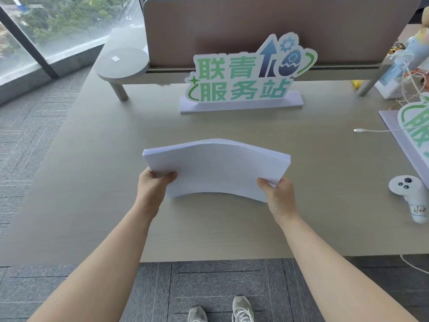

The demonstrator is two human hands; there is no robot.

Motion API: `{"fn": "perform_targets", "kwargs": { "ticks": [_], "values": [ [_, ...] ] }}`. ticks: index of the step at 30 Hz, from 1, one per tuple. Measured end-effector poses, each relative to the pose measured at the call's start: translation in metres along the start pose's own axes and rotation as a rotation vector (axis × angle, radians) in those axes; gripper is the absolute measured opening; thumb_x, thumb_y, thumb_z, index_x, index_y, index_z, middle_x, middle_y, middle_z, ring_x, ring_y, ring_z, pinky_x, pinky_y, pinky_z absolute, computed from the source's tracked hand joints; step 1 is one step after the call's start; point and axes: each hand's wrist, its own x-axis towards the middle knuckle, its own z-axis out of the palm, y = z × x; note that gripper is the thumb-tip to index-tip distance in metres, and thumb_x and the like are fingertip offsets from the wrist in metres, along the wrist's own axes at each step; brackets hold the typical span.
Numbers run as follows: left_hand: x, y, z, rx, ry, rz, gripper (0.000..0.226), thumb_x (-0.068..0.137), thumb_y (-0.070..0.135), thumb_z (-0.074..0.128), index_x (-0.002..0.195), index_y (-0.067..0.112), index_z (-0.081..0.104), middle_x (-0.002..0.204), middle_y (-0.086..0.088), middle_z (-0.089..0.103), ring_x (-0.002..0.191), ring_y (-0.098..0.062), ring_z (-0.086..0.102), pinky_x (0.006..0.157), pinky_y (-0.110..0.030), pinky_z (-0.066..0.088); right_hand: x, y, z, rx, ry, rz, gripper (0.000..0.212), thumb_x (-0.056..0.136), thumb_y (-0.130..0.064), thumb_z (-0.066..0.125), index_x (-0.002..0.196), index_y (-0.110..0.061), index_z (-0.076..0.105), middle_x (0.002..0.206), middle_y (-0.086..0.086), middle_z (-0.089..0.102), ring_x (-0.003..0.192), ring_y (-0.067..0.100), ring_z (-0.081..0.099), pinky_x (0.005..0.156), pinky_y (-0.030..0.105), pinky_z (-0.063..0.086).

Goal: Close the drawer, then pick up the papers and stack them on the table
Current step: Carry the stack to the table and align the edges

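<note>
Both hands grip one thick stack of white papers [216, 168] by its near corners. Left hand [154, 185]: thumb on top of the sheets, fingers tucked beneath, pinching the near-left corner. Right hand [279, 195]: thumb on top, fingers under, pinching the near-right corner. Bare forearms reach in from the lower edge of the view.

Stack bowed upward through its middle, arching between the two grips; near edge curves up off the table [92, 182]. Sheet edges fan slightly at the right end. Whether the far edge touches the tabletop cannot be told. Stack sits over the middle of the pale wood-grain table, roughly centred ahead of the person.

Beyond the papers, well apart: a standing cut-out sign [246, 80] with green Chinese characters, upright on a white base. Behind it, a brownish divider panel [232, 26] on a grey frame; a round grey shelf [123, 63] juts from the frame's left end.

Right side: white handheld controller [411, 196] lying on the table, near the stack but not touching. A white cable [376, 130] runs in from the right, its plug end loose on the tabletop. A second green-lettered sign [415, 129] lies partly cut off at the right edge.

Below the table edge: grey carpet tiles [209, 284], two pale sneakers [241, 309]. Window glass [58, 26] upper left. Drawer not in view.
</note>
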Motion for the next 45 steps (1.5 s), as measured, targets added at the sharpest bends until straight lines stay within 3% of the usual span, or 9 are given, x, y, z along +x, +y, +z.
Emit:
{"fn": "perform_targets", "kwargs": {
  "ticks": [3,10,16,24,27,30,33,37,45],
  "values": [
    [0.0,-0.001,-0.003,-0.007,0.033,0.009,0.026,0.079,-0.006,0.067,0.084,0.019,0.069,0.08,0.01,0.071,0.07,0.0,0.065,0.066,-0.012,0.049,0.001,-0.004,0.002,-0.006,0.003,-0.002,0.021,0.086,-0.002,0.066,0.084,-0.022,0.072,0.084,-0.011,0.074,0.075,-0.003,0.068,0.069,0.012,0.05],
    [-0.007,-0.021,-0.007,0.058,0.017,-0.062,0.021,0.082,0.001,0.068,0.09,0.02,0.068,0.088,0.006,0.071,0.082,-0.009,0.064,0.072,-0.021,0.048,-0.006,0.018,0.003,-0.174,-0.055,0.114,0.018,0.092,-0.01,0.059,0.092,-0.022,0.072,0.084,-0.018,0.071,0.064,-0.011,0.061,0.061,0.013,0.044],
    [-0.009,-0.018,-0.005,0.089,0.045,-0.036,0.023,0.081,-0.003,0.068,0.084,0.019,0.068,0.081,0.008,0.071,0.073,-0.005,0.064,0.066,-0.016,0.049,-0.002,0.014,0.005,-0.182,-0.012,0.035,0.013,0.094,-0.014,0.059,0.102,-0.019,0.068,0.093,-0.016,0.069,0.083,-0.01,0.063,0.067,0.005,0.044],
    [-0.025,-0.016,-0.017,0.013,0.052,-0.14,0.03,0.061,0.005,0.065,0.087,0.017,0.069,0.084,-0.001,0.074,0.076,-0.021,0.069,0.073,-0.038,0.056,0.026,-0.029,0.013,-0.248,-0.094,-0.011,0.022,0.082,-0.006,0.064,0.065,-0.014,0.051,0.052,-0.015,0.052,0.044,0.004,0.041,0.044,0.017,0.032],
    [-0.033,-0.018,-0.024,-0.082,0.085,-0.199,0.035,0.059,0.003,0.067,0.093,0.013,0.068,0.089,-0.006,0.074,0.08,-0.027,0.068,0.077,-0.04,0.055,0.035,-0.045,0.019,-0.206,-0.146,0.001,0.007,0.078,-0.008,0.067,0.075,-0.014,0.064,0.063,-0.012,0.062,0.059,0.012,0.054,0.055,0.023,0.044],
    [-0.042,-0.02,-0.031,-0.168,0.147,-0.238,0.037,0.059,0.001,0.068,0.094,0.012,0.067,0.085,-0.003,0.075,0.079,-0.026,0.067,0.074,-0.038,0.056,0.039,-0.057,0.029,-0.103,-0.157,0.028,0.014,0.079,-0.006,0.069,0.086,-0.018,0.069,0.076,-0.003,0.071,0.068,0.015,0.063,0.068,0.031,0.051],
    [-0.051,-0.02,-0.034,-0.252,0.209,-0.252,0.033,0.068,-0.009,0.068,0.093,0.012,0.066,0.08,0.001,0.076,0.076,-0.024,0.068,0.069,-0.034,0.056,0.039,-0.064,0.038,0.036,-0.124,0.056,0.012,0.082,-0.008,0.07,0.087,-0.018,0.068,0.079,-0.002,0.067,0.069,0.013,0.061,0.066,0.028,0.047],
    [-0.054,-0.024,-0.041,-0.385,0.299,-0.291,0.034,0.078,-0.014,0.063,0.1,0.011,0.064,0.098,-0.008,0.073,0.087,-0.03,0.068,0.083,-0.043,0.055,0.025,-0.063,0.06,0.199,-0.147,0.153,0.006,0.089,-0.018,0.067,0.092,-0.021,0.063,0.083,0.001,0.066,0.059,0.016,0.064,0.056,0.029,0.049],
    [-0.037,-0.032,-0.049,-0.507,0.367,-0.27,0.034,0.082,-0.012,0.061,0.109,0.009,0.063,0.105,-0.007,0.071,0.089,-0.026,0.068,0.081,-0.037,0.055,-0.006,-0.047,0.131,0.038,-0.182,0.133,0.012,0.093,-0.014,0.054,0.098,-0.01,0.064,0.083,0.003,0.068,0.053,0.017,0.064,0.054,0.032,0.052]
  ]
}}
